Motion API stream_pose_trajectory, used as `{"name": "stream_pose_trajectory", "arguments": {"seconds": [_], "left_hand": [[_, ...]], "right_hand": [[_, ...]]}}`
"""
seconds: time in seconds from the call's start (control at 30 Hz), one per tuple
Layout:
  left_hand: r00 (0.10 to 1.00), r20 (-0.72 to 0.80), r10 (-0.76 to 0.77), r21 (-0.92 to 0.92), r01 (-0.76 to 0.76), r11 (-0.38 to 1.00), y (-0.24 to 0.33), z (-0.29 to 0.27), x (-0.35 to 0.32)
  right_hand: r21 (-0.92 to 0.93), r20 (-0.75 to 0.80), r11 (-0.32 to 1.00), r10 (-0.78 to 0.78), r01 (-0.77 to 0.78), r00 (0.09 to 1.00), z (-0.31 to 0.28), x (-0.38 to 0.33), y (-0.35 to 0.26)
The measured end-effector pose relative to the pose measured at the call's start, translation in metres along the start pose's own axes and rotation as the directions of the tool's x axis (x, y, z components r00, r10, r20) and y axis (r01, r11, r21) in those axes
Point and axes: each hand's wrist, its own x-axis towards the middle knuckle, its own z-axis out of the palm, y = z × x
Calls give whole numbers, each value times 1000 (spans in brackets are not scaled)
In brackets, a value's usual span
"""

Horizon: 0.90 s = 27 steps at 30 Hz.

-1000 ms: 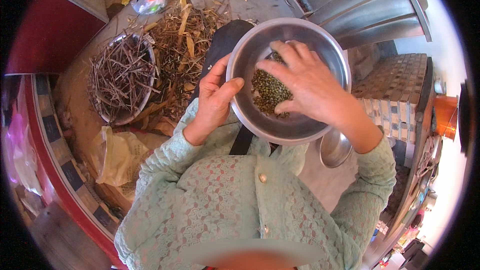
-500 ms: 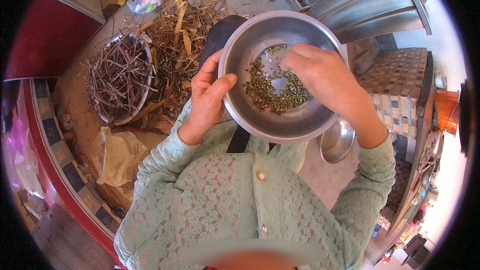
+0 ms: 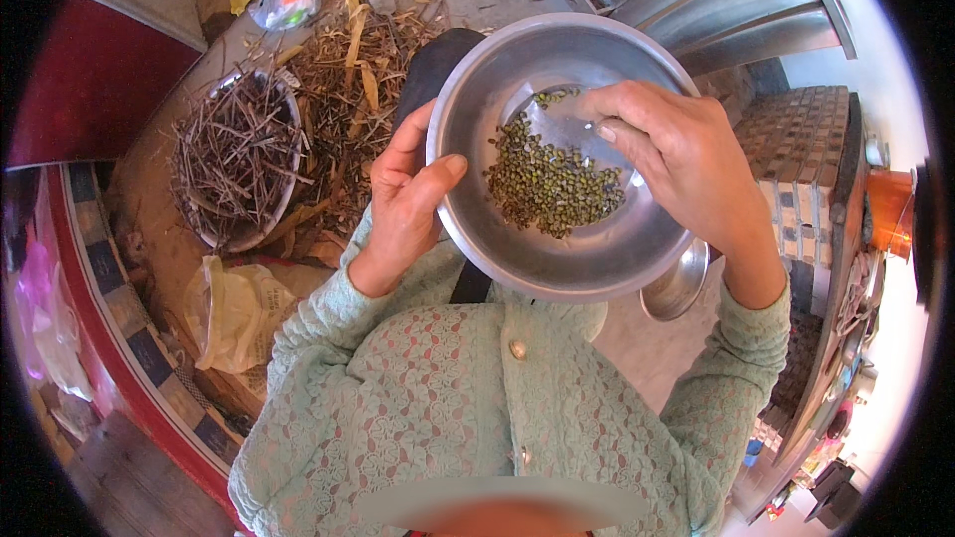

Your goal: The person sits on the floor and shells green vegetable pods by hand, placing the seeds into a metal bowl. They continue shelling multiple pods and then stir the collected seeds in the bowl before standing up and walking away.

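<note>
A wide metal bowl (image 3: 468, 229) is held up in front of me, with a layer of green mung beans (image 3: 547, 184) lying across its bottom. My left hand (image 3: 410, 201) grips the left rim, thumb on the inside edge and fingers underneath. Above the right part of the bowl is my right hand (image 3: 686, 159), its thumb and fingertips drawn together in a pinch. A tiny pale speck (image 3: 587, 125) shows at those fingertips, too small to name. Below the bowl's right side, a second, smaller metal bowl (image 3: 676, 286) is partly hidden.
To the left, a basin (image 3: 291, 184) heaped with dry twigs (image 3: 239, 154) stands beside loose kindling (image 3: 338, 89). A pale sack (image 3: 234, 313) lies nearer me. A knotted plastic bag (image 3: 286, 0) rests at the far left. Brickwork (image 3: 796, 164) rises on the right, by a metal cabinet (image 3: 716, 15).
My right hand has drawn back to the right from over the beans, its fingers now in a pinch. The beans have shifted, closing a bare patch. The bowl has moved and tilted slightly.
</note>
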Motion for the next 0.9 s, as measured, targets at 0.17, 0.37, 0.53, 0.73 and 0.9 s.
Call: {"name": "stream_pose_trajectory", "arguments": {"seconds": [0.17,0.37,0.53,0.73,0.9], "left_hand": [[1000,23,12,9,-12,1000,0,0,-1],[999,36,21,14,-21,1000,-3,-3,-2],[999,35,33,23,-34,999,-2,-1,-3],[998,49,38,26,-40,999,0,2,-2],[998,62,34,14,-35,999,-3,-2,0]], "right_hand": [[23,72,998,59,-60,996,-4,-4,-3],[-94,194,994,67,-49,979,-3,-5,-3],[-242,235,969,19,40,972,9,-8,-1],[-256,319,963,5,81,948,18,-6,-3],[-300,380,945,-4,128,925,19,-5,-3]]}}
